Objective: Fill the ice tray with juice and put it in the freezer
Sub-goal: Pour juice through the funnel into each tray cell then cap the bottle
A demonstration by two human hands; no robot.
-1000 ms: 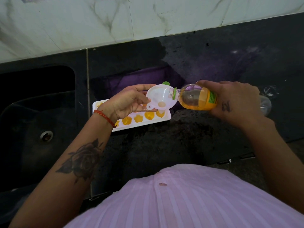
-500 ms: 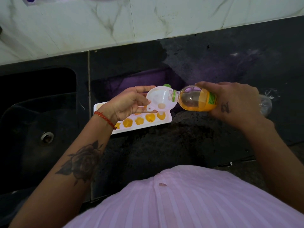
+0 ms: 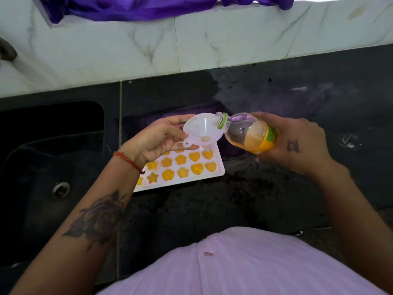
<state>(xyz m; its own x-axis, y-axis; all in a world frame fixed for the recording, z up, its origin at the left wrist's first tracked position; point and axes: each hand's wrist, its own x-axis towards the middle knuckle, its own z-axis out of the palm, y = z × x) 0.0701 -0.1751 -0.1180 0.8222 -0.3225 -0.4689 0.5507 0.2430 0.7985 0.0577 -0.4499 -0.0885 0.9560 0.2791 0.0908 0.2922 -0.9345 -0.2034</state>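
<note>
A white ice tray [image 3: 220, 170] lies on the dark counter, its star, flower and heart moulds holding orange juice. My left hand [image 3: 158, 138] holds a white funnel [image 3: 202, 130] above the tray's far right corner and hides the tray's far left part. My right hand [image 3: 295, 143] grips a clear juice bottle [image 3: 248, 133] with a yellow label, tipped up so its open mouth sits over the funnel's rim. The orange juice has pooled at the bottle's base end, and none is running from the mouth.
A dark sink [image 3: 53, 167] with a metal drain [image 3: 61, 188] lies to the left. White marble-look tiles [image 3: 148, 43] back the black counter [image 3: 297, 99], with purple cloth [image 3: 138, 7] hanging above. Crumpled clear plastic [image 3: 349, 141] lies to the right. My pale pink shirt [image 3: 234, 267] fills the bottom.
The bottle has tipped back from near level, so the juice has run away from its neck. The funnel and both hands have stayed over the tray's right end.
</note>
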